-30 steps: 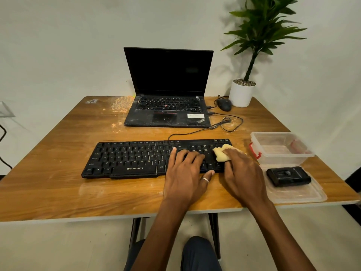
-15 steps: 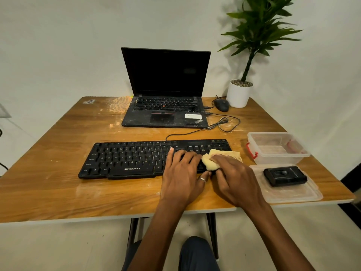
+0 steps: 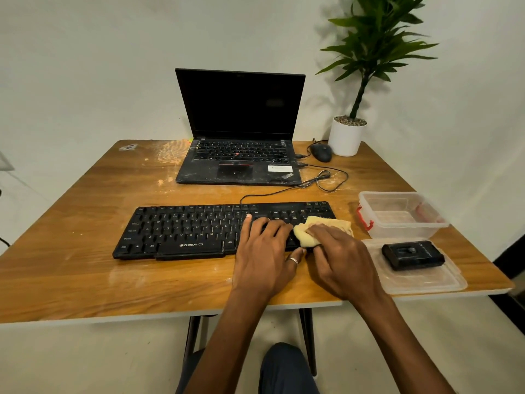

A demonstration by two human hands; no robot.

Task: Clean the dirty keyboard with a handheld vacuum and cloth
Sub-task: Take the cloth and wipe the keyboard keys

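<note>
Yellow cloth (image 3: 305,234) under right grip (image 3: 338,257) — on keyboard (image 3: 184,228)

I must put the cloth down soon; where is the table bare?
Bare wood lies left of the keyboard and laptop, and along the table's front edge. Crowded at right: clear container, lid with handheld vacuum, cable.

Wooden surface (image 3: 85,280) set against a plain off-white wall (image 3: 99,52).
Its glossy top, scuffed pale near the far left corner, rests on dark legs (image 3: 192,334) above a pale floor (image 3: 85,359); a potted plant (image 3: 348,137) casts soft shadows on the wall at right.
</note>
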